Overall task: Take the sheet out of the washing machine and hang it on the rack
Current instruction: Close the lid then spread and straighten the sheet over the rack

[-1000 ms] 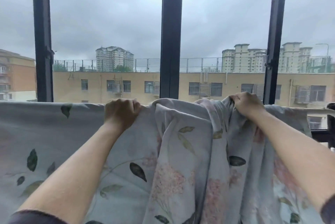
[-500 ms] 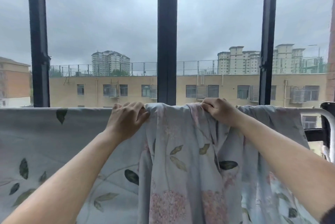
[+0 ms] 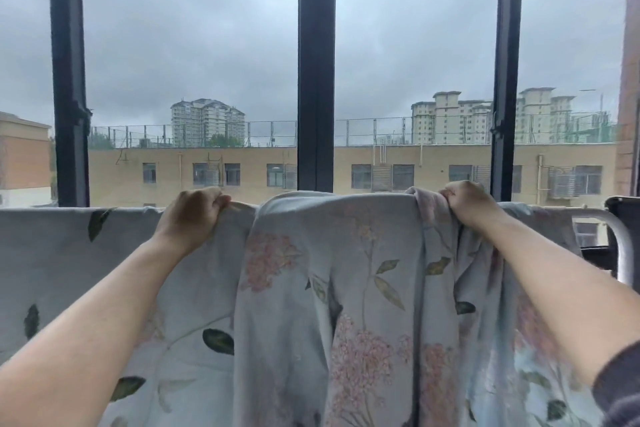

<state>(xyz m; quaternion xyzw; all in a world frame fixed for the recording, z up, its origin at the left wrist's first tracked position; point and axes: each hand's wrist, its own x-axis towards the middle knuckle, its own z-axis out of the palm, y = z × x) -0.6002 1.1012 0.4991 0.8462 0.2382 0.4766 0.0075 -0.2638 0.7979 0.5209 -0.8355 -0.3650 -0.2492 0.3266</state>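
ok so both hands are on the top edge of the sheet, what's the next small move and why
Probably slide the right hand rightward toward the bare end of the rack, with the left hand holding firm. The sheet lies flat left of the left hand but hangs in folds under the right hand, so it needs spreading.

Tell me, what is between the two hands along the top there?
Only the sheet: in the head view, a flowered stretch of it spans from the left hand to the right hand, both gripping its top edge.
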